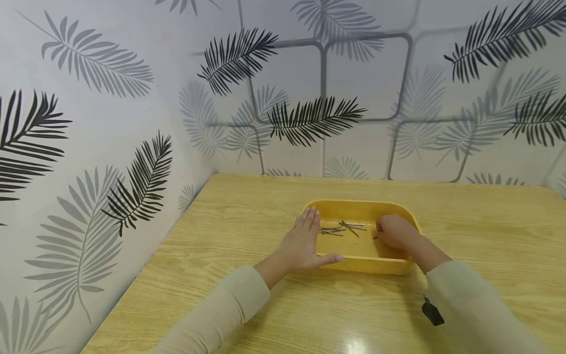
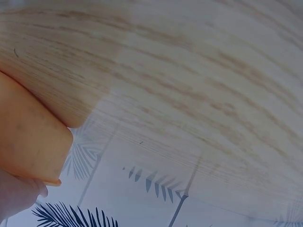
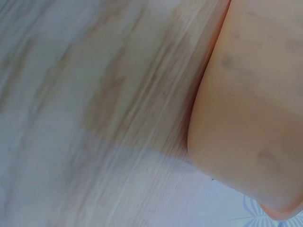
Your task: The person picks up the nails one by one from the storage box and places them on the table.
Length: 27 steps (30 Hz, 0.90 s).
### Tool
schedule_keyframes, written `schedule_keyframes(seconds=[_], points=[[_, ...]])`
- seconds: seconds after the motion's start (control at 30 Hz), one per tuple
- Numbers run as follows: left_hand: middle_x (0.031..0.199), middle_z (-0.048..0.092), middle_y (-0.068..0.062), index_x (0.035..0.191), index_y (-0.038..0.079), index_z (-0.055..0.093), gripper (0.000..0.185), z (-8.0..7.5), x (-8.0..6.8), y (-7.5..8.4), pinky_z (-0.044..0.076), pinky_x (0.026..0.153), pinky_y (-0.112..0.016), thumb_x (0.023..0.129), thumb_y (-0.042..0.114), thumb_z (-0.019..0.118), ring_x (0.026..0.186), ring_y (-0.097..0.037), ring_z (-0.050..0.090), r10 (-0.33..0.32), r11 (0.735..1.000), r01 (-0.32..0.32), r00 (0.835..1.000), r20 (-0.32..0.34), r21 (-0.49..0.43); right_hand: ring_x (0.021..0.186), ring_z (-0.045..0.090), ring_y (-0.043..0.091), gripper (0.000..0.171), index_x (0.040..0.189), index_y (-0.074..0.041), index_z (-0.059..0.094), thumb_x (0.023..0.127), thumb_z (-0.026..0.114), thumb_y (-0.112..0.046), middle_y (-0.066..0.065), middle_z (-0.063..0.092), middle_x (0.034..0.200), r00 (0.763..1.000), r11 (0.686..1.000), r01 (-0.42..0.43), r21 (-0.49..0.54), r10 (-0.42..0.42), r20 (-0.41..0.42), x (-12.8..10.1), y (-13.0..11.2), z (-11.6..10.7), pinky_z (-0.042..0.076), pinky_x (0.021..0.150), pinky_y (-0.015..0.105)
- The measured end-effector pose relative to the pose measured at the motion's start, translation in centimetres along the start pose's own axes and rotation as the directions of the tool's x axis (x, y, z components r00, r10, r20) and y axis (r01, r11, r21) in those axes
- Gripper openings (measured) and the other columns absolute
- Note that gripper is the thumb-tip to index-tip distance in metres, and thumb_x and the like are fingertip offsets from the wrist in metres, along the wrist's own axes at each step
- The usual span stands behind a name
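Observation:
A yellow plastic tray [image 1: 367, 264] stands on the wooden table. Several thin metal nails [image 1: 331, 231] lie in a loose, crossed pile in its left half. My left hand [image 1: 300, 243] rests on the tray's left end with straight fingers, its thumb along the front rim. In the left wrist view, part of that hand [image 2: 19, 194] touches the tray [image 2: 33, 127]. Inside the tray's right half is my right hand [image 1: 395, 231], fingers curled, with a small dark nail end showing by the fingertips. The right wrist view shows only the tray's outer wall [image 3: 251, 109], not the hand.
The wooden table [image 1: 247, 211] reaches back to a wall [image 1: 292, 162] with feather patterns; another such wall runs along the left. A small black object [image 1: 432, 312] is beside the right sleeve.

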<state>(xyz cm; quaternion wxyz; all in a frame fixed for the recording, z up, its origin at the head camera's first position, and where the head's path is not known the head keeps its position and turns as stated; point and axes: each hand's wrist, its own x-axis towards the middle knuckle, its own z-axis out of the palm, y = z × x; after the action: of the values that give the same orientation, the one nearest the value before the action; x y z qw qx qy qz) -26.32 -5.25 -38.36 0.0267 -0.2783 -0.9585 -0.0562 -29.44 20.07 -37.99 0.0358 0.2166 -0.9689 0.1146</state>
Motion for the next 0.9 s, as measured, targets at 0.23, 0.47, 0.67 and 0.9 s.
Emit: schedule_keyframes(seconds=[0.23,0.47,0.67,0.9], points=[[0.156,0.003,-0.019,0.147,-0.003,0.007,0.107,0.0,-0.1,0.1,0.009,0.119,-0.039,0.081,0.073,0.042,0.145,-0.029,0.0,-0.008,1.0,0.009,1.0,-0.01,0.007,0.055,0.041,0.013,0.021,0.064,-0.006,0.048,0.082,0.058,-0.003,0.002,0.046,0.059,1.0,1.0,0.012,0.003,-0.012,0.024,0.0,-0.5,0.1,0.032,0.05,0.022],[0.156,0.003,-0.019,0.147,-0.003,0.008,0.108,0.1,-0.2,0.1,0.008,0.119,-0.039,0.081,0.074,0.041,0.145,-0.029,0.001,-0.021,1.0,0.021,1.0,-0.013,0.023,0.053,0.037,0.013,0.021,0.061,-0.008,0.044,0.077,0.056,-0.003,0.0,0.04,0.057,0.998,0.998,-0.066,-0.01,0.066,0.01,-0.1,-0.7,0.1,0.029,0.048,0.023],[0.156,0.005,-0.019,0.147,-0.003,0.009,0.106,0.1,-0.2,0.2,0.009,0.119,-0.039,0.081,0.074,0.04,0.145,-0.029,0.003,-0.022,0.999,0.022,1.0,-0.013,0.025,0.049,0.033,0.013,0.026,0.058,-0.011,0.039,0.077,0.057,-0.009,-0.002,0.034,0.054,0.979,0.981,-0.193,-0.002,0.193,0.064,-0.1,-0.9,-0.2,0.028,0.047,0.023],[0.156,0.005,-0.019,0.147,-0.003,0.009,0.106,0.1,-0.2,0.1,0.009,0.119,-0.039,0.081,0.073,0.041,0.145,-0.029,0.003,-0.019,1.0,0.019,1.0,-0.022,0.015,0.049,0.034,0.013,0.029,0.057,-0.012,0.036,0.08,0.054,-0.01,-0.001,0.034,0.055,0.965,0.973,-0.23,-0.001,0.228,0.132,0.1,-1.2,-0.4,0.029,0.047,0.022]])
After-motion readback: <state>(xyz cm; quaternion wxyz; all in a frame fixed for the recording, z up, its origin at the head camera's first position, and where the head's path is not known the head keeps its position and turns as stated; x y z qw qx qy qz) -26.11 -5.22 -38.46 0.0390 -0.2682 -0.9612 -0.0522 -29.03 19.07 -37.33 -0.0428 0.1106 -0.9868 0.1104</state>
